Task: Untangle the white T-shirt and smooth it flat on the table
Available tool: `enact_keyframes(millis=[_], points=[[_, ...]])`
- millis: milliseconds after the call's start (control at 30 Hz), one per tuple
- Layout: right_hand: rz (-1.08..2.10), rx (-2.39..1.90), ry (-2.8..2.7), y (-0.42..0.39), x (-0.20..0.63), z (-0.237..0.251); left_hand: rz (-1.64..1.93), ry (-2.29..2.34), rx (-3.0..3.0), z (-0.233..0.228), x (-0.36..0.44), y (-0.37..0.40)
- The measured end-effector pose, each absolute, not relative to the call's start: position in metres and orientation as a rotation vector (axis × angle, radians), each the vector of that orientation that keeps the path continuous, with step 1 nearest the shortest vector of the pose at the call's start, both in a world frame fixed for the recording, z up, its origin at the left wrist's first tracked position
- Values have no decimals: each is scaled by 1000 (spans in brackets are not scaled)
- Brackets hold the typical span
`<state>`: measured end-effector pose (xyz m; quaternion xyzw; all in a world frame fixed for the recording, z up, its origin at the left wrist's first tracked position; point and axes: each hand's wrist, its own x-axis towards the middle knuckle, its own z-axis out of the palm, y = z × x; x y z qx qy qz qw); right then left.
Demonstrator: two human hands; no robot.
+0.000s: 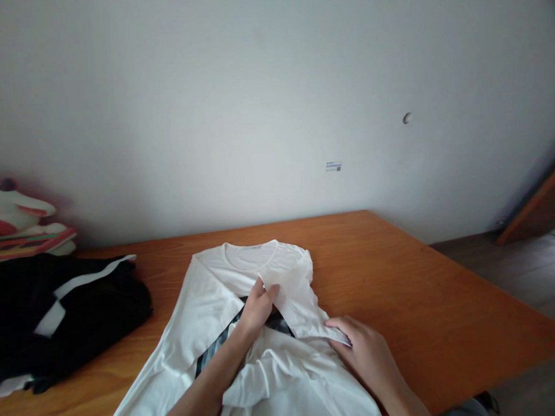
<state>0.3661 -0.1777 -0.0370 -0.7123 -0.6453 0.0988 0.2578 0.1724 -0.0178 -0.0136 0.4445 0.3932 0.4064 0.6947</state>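
**Mostly white cloth, partly out of frame**

Spread flat across the near middle of the orange-brown wooden tabletop (406,275): a white long-sleeved cotton shirt (208,301), round neckline toward the wall, hem and lower body cut off by the bottom edge. Folded inward over the chest: one white sleeve (295,295), running from the right shoulder down to the cuff.

Pinching the upper fold of that sleeve near the chest: the left hand (256,307), fingers closed on the cloth, thumb hidden behind the fabric. Lower right, lying palm down on the sleeve's cuff end: the right hand (366,351), fingers curled and gripping the edge; fingertips partly tucked under the cloth, so exact hold hard to make out. Both forearms cropped at the frame's bottom.

Peeking out between the hands: a dark grey-green striped patch (221,348), mostly covered, nature unclear.

Heaped at the left, well apart from the shirt: a black garment with white stripes (57,312), cut off by the frame. Behind it against the wall: a red-and-white printed stack (12,226), only partly visible.
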Motion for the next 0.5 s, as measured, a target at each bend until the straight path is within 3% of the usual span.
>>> enact_keyframes(millis=[267, 500], points=[[80, -1819, -1811, -182, 363, -31, 848, 1021, 1196, -23, 163, -16], [251, -1822, -1803, -181, 361, -28, 931, 1284, 2135, -19, 170, 4]])
